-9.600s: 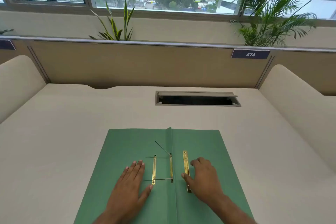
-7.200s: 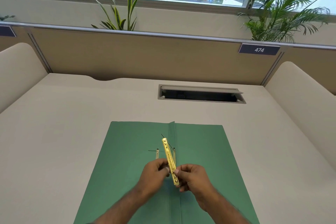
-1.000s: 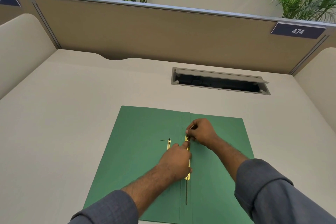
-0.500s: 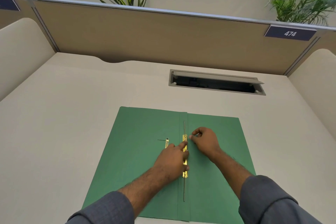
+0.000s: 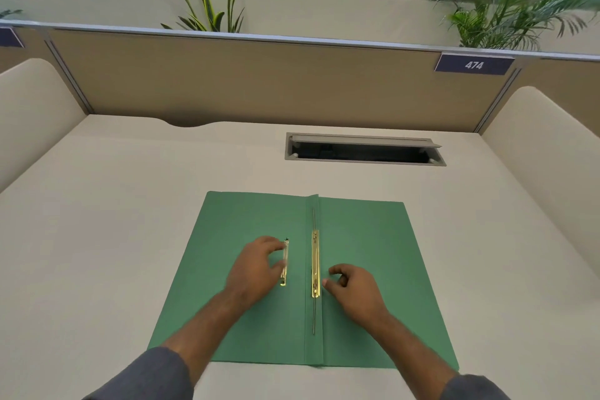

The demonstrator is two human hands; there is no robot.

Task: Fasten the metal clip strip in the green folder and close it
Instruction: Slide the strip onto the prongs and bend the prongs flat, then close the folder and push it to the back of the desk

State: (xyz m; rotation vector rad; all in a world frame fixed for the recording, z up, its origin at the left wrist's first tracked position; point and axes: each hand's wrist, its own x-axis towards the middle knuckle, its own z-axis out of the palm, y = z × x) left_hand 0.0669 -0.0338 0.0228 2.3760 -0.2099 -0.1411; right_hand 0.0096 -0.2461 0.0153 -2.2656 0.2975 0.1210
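From the head camera, the green folder (image 5: 357, 269) lies open and flat on the pale desk (image 5: 97, 221), its two leaves spread to either side of a raised centre fold. Along that fold sits the metal clip strip (image 5: 315, 265), a narrow brass-coloured bar with small holes near its ends, lying lengthwise on the spine. A thin grey wire prong (image 5: 313, 219) runs out from under its far end, and another comes out from its near end toward the folder's front edge. On the left leaf, just beside the fold and parallel to the strip, lies a second brass bar (image 5: 284, 265), shorter and paler, with a tiny dark tip at its far end.

The left hand (image 5: 255, 269) rests over the left leaf with its fingers curled around this second bar, thumb at the bar's far end and fingertips near its middle; its grip pinches the bar lightly. The right hand (image 5: 352, 287) lies on the right leaf just beside the strip, its fingers loosely curled and holding nothing, the fingertips near the strip's lower half but apart from it. Dark sleeves cover both forearms near the bottom edge.
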